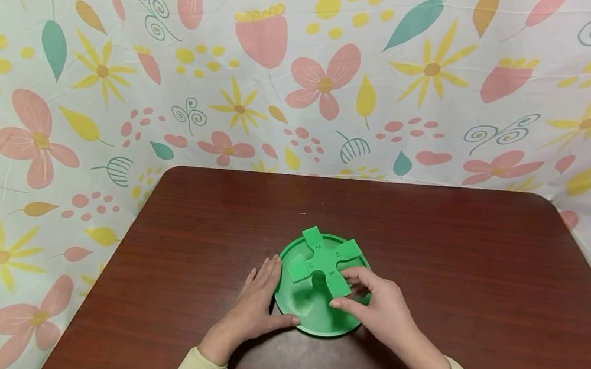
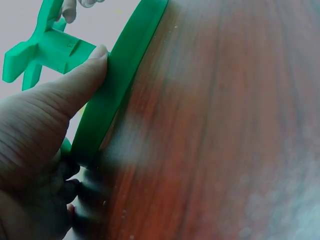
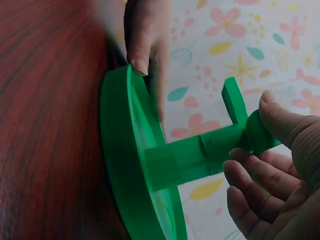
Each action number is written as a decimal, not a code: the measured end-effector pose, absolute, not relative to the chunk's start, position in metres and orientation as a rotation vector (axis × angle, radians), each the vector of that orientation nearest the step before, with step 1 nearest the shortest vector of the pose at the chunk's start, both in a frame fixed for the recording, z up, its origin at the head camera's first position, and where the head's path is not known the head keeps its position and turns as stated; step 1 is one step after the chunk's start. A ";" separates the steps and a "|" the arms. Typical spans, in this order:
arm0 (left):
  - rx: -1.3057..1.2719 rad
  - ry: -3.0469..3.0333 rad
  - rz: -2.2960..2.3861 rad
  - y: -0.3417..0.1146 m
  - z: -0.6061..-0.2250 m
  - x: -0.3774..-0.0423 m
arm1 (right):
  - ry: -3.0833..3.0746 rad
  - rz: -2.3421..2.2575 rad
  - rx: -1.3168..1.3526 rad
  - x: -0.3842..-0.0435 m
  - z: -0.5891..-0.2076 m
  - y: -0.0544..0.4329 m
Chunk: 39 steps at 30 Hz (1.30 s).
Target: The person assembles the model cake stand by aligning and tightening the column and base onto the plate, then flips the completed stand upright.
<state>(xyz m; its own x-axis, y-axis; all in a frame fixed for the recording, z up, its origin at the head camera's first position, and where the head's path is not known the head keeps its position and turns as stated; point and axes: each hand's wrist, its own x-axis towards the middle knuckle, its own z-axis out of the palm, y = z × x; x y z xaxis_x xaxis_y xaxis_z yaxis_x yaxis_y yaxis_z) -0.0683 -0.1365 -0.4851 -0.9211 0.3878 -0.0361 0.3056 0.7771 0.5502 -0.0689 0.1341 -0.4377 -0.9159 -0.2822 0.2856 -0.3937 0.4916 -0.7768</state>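
Note:
A green four-armed post (image 1: 324, 261) stands upright on a round green base (image 1: 314, 324) with a raised rim. Dark numbers, among them 44 and 46, mark its arms. My right hand (image 1: 382, 306) holds the near right arm between thumb and fingers; in the right wrist view the thumb (image 3: 280, 112) lies against the arm's end. With straight fingers along the base's left side and the thumb on its front rim, my left hand (image 1: 251, 311) touches the base. The left wrist view shows that thumb (image 2: 85, 75) on the rim. How post and base join cannot be told.
The base stands near the front of a brown wooden table (image 1: 207, 217) with rounded far corners. Behind the table hangs a white cloth (image 1: 260, 104) printed with flowers and leaves. A shiny brown surface (image 1: 299, 366) shows between the forearms.

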 end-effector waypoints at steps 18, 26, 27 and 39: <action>0.566 2.817 0.857 -0.138 -0.486 -0.069 | -2.442 1.238 0.440 -0.096 -0.431 0.155; 0.555 2.814 0.834 -0.137 -0.487 -0.069 | -2.659 1.340 0.551 -0.104 -0.431 0.156; 0.554 2.816 0.827 -0.137 -0.487 -0.069 | -2.658 1.354 0.543 -0.104 -0.431 0.156; 0.545 2.828 0.812 -0.137 -0.487 -0.069 | -2.591 1.467 0.438 -0.094 -0.434 0.159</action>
